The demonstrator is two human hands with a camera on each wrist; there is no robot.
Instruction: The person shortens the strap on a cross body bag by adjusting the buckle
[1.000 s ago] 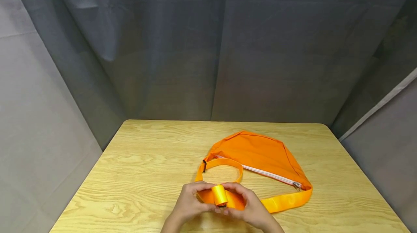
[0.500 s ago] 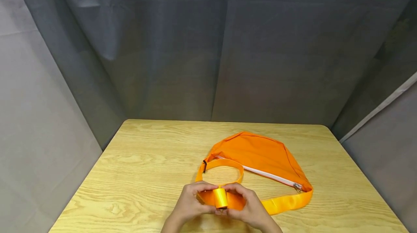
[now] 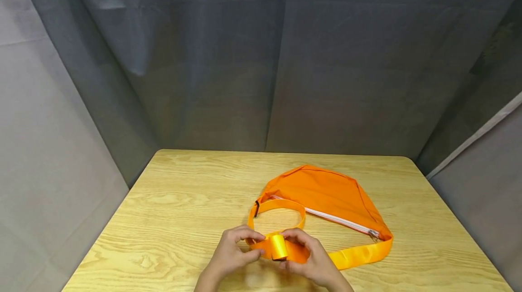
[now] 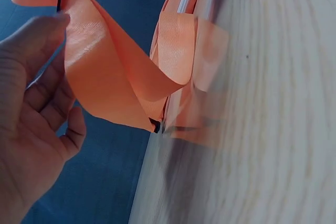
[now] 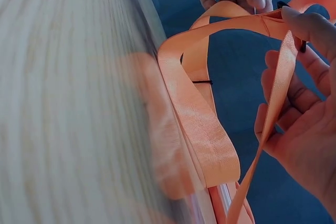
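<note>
An orange waist bag (image 3: 322, 190) with a white zipper lies on the table, its yellow-orange strap (image 3: 359, 255) running round to the hands. The right hand (image 3: 311, 258) pinches that strap beside a small raised loop (image 3: 279, 247), where a black slider (image 5: 303, 46) shows. To the left of the loop, the left hand (image 3: 232, 252) holds the strap by its edges between thumb and fingertips. In the left wrist view the strap (image 4: 89, 66) hangs slack and twisted down to the tabletop. Part of the slider is hidden by the loop and the right thumb.
The pale wood table (image 3: 163, 219) spreads out left of the bag. A round strap coil (image 3: 301, 219) stands between bag and hands, near a black strap keeper (image 3: 257, 209). Dark grey curtains (image 3: 212, 65) hang behind, with lighter panels at both sides.
My left hand has shifted left, away from the loop, its thumb and fingers now further apart. The raised loop has moved slightly right. My right hand keeps nearly the same place.
</note>
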